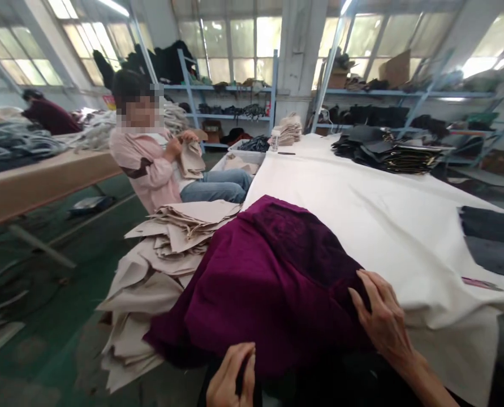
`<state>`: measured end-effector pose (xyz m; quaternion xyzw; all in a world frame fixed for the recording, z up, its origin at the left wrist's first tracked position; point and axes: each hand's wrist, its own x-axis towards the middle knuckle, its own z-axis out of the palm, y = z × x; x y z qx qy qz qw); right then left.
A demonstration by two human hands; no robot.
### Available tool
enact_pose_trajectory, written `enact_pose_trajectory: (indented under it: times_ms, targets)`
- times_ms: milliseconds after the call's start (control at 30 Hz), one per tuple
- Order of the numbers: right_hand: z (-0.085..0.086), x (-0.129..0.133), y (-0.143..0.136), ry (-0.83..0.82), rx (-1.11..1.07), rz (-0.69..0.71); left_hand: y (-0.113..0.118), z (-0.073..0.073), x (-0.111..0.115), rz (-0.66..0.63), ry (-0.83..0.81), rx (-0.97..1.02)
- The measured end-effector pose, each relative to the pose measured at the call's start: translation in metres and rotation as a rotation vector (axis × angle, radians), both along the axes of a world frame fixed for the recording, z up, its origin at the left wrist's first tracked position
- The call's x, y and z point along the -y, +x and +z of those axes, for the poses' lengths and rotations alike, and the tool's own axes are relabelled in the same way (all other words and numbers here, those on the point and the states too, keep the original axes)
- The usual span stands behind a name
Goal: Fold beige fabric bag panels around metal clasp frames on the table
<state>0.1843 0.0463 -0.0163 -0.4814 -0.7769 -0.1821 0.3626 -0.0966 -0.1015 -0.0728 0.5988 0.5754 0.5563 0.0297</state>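
A purple garment (238,282) with a darker purple panel drapes over the near corner of the white-covered table. My right hand (383,319) rests on the garment's right edge, fingertips and thumb touching the cloth with a small gap between them. Low in the view, my left hand (232,376) is by the garment's bottom edge. Its fingers are bent, its thumb stands a little apart, and no cloth shows between them. The lower folds of the garment run into dark shadow near my lap.
Beige cloth pieces (167,254) are stacked at the left. Beyond them a seated person (150,164) in pink handles beige cloth. The white table (319,181) bears dark stacked pieces (387,150), a bottle (275,140), grey cloth (493,240) and a slim pinkish tool (481,282).
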Motion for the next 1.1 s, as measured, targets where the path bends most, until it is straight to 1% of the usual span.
enact_pose_trajectory:
  times_ms: [67, 167, 233, 267, 300, 367, 433, 500, 567, 667, 800, 900, 1000, 1100]
  targets:
    - [0.007, -0.010, -0.010, -0.023, 0.001, -0.013, -0.003, 0.025, -0.026, -0.049, -0.014, -0.111]
    - [0.009, -0.028, -0.024, -0.156, 0.088, -0.027, 0.006, 0.064, -0.072, -0.072, -0.020, -0.198]
    - [0.007, -0.037, -0.028, -0.262, 0.181, -0.002, 0.021, 0.082, -0.107, -0.107, -0.024, -0.279]
    - [0.005, -0.040, -0.028, -0.297, 0.218, 0.012, 0.028, 0.087, -0.125, -0.123, -0.036, -0.342]
    - [0.003, -0.042, -0.028, -0.314, 0.243, 0.023, 0.036, 0.090, -0.143, -0.143, -0.053, -0.417]
    - [0.000, -0.042, -0.027, -0.300, 0.251, 0.022, 0.047, 0.088, -0.179, -0.176, -0.131, -0.567]
    - [-0.003, -0.041, -0.025, -0.265, 0.242, 0.024, 0.053, 0.081, -0.207, -0.187, -0.237, -0.691]
    - [-0.005, -0.041, -0.024, -0.231, 0.224, 0.024, 0.055, 0.072, -0.226, -0.170, -0.313, -0.770]
    - [-0.008, -0.040, -0.024, -0.190, 0.201, 0.020, 0.054, 0.065, -0.233, -0.142, -0.349, -0.807]
    - [-0.014, -0.040, -0.024, -0.106, 0.163, 0.024, 0.055, 0.058, -0.233, -0.097, -0.384, -0.826]
    - [-0.021, -0.036, -0.022, 0.010, 0.087, 0.047, 0.059, 0.056, -0.232, -0.003, -0.442, -0.828]
    - [-0.022, -0.029, -0.018, 0.050, 0.055, 0.088, 0.063, 0.057, -0.233, 0.048, -0.461, -0.825]
    - [-0.021, -0.019, -0.012, 0.045, 0.060, 0.126, 0.062, 0.059, -0.233, 0.053, -0.460, -0.811]
    - [-0.020, -0.006, -0.005, -0.025, 0.073, 0.115, 0.053, 0.062, -0.232, -0.021, -0.428, -0.796]
